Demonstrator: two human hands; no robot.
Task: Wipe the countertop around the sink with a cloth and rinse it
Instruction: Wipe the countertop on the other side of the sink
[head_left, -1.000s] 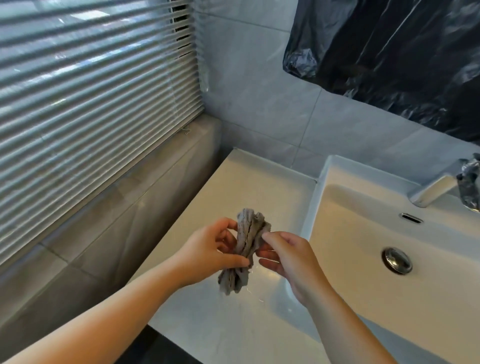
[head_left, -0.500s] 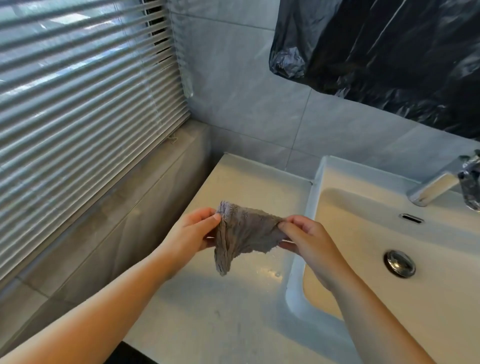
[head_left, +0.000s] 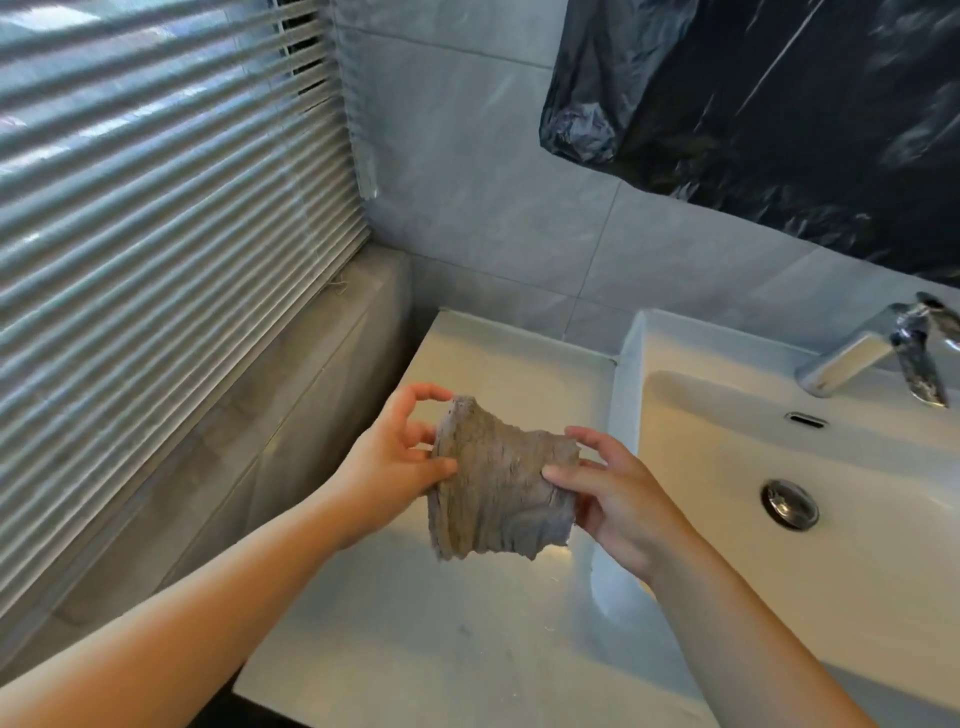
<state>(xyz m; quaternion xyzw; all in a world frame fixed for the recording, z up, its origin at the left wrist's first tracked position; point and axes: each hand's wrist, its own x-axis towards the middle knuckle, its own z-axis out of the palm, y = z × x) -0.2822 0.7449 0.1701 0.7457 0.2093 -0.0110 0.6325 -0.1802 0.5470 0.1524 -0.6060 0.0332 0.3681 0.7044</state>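
Note:
A damp grey-brown cloth (head_left: 498, 488) hangs spread between both hands, above the white countertop (head_left: 467, 639) left of the sink. My left hand (head_left: 395, 462) pinches the cloth's left edge with thumb and fingers. My right hand (head_left: 608, 493) pinches its right edge, thumb on the front. The white sink basin (head_left: 779, 519) lies to the right, with a chrome drain plug (head_left: 789, 504) and a chrome faucet (head_left: 872, 353) at its far side.
Closed window blinds (head_left: 156, 234) fill the left, above a grey tiled ledge (head_left: 291, 384). Black plastic sheeting (head_left: 753, 104) covers the wall above the sink. Grey wall tiles (head_left: 467, 208) back the counter.
The cloth was bunched and twisted between both hands a second ago. It has been pulled open and now hangs wider and flatter, and my hands have moved apart.

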